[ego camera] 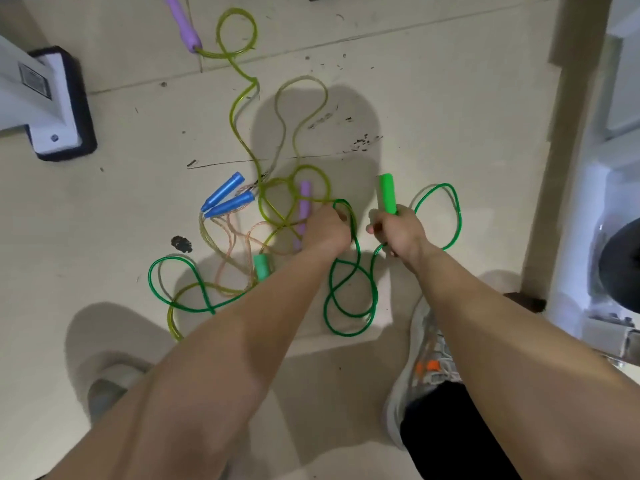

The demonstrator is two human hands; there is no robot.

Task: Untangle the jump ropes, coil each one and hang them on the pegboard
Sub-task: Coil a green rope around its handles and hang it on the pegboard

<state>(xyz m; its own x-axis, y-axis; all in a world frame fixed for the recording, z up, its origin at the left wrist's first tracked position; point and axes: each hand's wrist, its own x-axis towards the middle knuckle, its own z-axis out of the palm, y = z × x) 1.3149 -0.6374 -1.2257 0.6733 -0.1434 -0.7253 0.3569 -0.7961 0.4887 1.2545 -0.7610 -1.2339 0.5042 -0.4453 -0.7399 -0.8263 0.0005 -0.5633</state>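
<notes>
Green rope (347,334) on floor (450,116) in slack loops near the feet. Second green handle (262,266) down among yellow rope (231,114) and pink rope (227,233) with blue handles (230,203). In right grip (398,233): first green handle (387,194), fingers wrapped round its lower end. In left grip (327,230): a loop of green cord, fingers curled, just beside purple handle (304,209). Untangling step, early by the look; nothing coiled, no pegboard in view. Next, likely: draw green cord free of yellow loops, gently, without tightening crossings.
</notes>
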